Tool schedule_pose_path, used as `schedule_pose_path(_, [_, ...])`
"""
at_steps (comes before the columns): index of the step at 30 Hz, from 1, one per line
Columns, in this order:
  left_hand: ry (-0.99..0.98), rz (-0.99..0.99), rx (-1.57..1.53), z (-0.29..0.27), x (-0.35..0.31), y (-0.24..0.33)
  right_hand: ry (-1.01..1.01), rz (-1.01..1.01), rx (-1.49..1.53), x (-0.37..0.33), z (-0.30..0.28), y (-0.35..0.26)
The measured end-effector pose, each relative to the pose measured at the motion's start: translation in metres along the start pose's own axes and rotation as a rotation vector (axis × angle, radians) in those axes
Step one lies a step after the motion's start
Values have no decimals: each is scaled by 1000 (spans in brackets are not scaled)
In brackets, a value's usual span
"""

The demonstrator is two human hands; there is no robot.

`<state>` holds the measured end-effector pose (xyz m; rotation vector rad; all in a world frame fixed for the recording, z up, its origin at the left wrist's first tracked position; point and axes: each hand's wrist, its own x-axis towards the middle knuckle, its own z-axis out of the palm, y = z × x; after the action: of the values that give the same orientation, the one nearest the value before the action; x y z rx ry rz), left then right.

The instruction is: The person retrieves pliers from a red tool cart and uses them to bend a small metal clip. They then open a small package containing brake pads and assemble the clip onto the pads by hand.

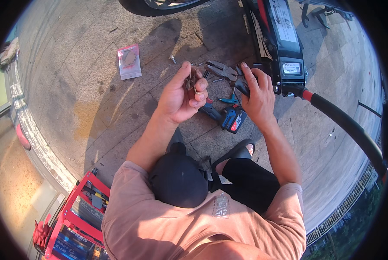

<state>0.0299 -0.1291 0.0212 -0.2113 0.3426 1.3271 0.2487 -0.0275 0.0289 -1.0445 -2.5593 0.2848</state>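
My left hand [183,93] is closed, its fingers pinching a small, thin metal piece [190,82] that looks like a bent clip or wire; the fingers hide most of it. Wrapped round the handles of a pair of pliers [222,70] is my right hand [259,93]. The plier jaws point left toward my left fingers and stand apart from the metal piece. Below the hands, a cordless power tool with a blue battery [234,118] lies on the paving, beside a teal-handled tool [229,99]. A small bolt [172,59] lies beyond my left hand.
A clear plastic packet [129,62] lies flat at far left. To the right stands a red and black floor jack [284,47] with a long padded handle [345,125]. A tyre [159,9] shows at the top. A red tool cart [75,221] stands at lower left.
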Motion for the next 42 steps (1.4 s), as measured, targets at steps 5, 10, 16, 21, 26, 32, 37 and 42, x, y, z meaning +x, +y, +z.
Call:
schedule_pose_path(5, [8, 124, 93, -3, 3, -1, -236, 258, 506, 0, -8, -2])
schedule_pose_path(10, [16, 241, 213, -3, -1, 3, -416, 308, 600, 4, -24, -5])
schedule_pose_path(16, [170, 354, 439, 5, -4, 2, -460, 160, 495, 14, -48, -9])
schedule_pose_path(21, [263, 369, 577, 13, -7, 0, -501, 156, 370, 16, -58, -10])
schedule_pose_path(26, [226, 343, 642, 13, -8, -1, -442, 83, 312, 15, -54, -10])
schedule_pose_path(32, [213, 324, 698, 12, -9, -3, -411, 49, 295, 15, -51, -8])
schedule_pose_path(37, [229, 309, 703, 13, -9, -3, -480, 52, 283, 15, -52, -6])
schedule_pose_path(42, [205, 280, 706, 14, -9, -4, -468, 43, 276, 15, -50, -6])
